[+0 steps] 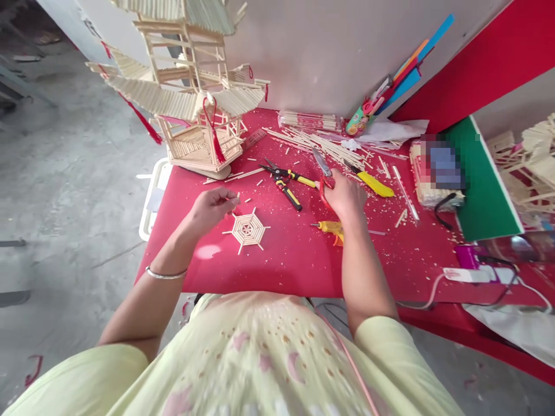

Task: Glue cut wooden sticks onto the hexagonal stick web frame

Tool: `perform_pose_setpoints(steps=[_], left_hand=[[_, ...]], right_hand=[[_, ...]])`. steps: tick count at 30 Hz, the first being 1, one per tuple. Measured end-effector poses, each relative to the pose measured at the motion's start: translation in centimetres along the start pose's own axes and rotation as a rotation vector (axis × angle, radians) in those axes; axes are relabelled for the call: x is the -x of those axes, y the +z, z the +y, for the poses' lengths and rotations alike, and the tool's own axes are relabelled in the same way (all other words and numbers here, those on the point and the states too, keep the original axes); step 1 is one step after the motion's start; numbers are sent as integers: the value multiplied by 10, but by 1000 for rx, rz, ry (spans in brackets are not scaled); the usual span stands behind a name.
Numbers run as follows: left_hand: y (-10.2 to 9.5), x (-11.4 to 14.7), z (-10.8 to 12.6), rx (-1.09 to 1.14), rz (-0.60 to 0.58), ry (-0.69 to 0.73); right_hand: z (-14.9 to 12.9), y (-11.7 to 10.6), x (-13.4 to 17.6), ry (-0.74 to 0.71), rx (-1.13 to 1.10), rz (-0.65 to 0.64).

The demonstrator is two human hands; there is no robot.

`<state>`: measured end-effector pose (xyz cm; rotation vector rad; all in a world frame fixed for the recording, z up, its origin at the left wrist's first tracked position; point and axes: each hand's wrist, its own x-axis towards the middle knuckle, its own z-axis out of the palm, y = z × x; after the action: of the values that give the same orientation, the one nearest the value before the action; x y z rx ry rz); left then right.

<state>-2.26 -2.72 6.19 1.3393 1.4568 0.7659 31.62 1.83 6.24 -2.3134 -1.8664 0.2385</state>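
My left hand (212, 209) is closed in a pinch, with what looks like a short wooden stick (238, 197) at its fingertips. Just below and right of it, a hexagonal web of wooden sticks (247, 230) lies flat on the red table (260, 274). My right hand (348, 196) is closed around the red handles of a pair of scissors (322, 163), whose blades point away from me. Yellow-and-black pliers (286, 184) lie between my hands. A yellow glue gun (332, 229) rests beneath my right wrist, partly hidden by it.
A stick-built pagoda (186, 110) with red tassels stands at the back left. Loose sticks (321, 144) and scraps litter the back. A yellow utility knife (376, 183) lies right of my right hand, near a pen cup (358, 121). A power strip (468, 275) sits at the right edge.
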Motion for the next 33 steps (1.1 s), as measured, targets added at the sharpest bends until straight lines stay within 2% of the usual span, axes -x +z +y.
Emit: perform_pose_setpoints(steps=[3, 6, 8, 10, 11, 12, 15, 18, 21, 26, 28, 31, 33], left_hand=[[-8, 1, -17, -78, -42, -26], [-10, -1, -28, -120, -7, -13], [-9, -2, -29, -136, 34, 0], [-10, -3, -29, -141, 65, 3], [-10, -4, -29, -139, 77, -2], [-11, -4, -30, -136, 86, -12], [-13, -3, -38, -127, 90, -47], [-11, 3, -50, -188, 106, -50], [-5, 11, -58, -310, 141, -23], [10, 14, -59, -385, 230, 59], [15, 11, -55, -373, 213, 84], [24, 3, -48, -319, 145, 106], [31, -3, -44, -262, 96, 95]], right_hand=[[19, 15, -30, 29, 73, -56], [28, 22, -31, -43, 14, -4], [35, 17, -14, -110, -47, 113], [45, 8, 16, -154, -128, 234], [53, 3, 36, -144, -174, 255], [61, 0, 57, -112, -205, 243], [85, 0, 118, 39, -212, 89], [99, 12, 158, 181, -147, -12], [95, 27, 164, 257, -121, -83], [88, 35, 144, 349, -190, -65], [89, 34, 144, 357, -357, -102], [84, 32, 157, 355, -834, -96], [71, 32, 167, 322, -1059, -71]])
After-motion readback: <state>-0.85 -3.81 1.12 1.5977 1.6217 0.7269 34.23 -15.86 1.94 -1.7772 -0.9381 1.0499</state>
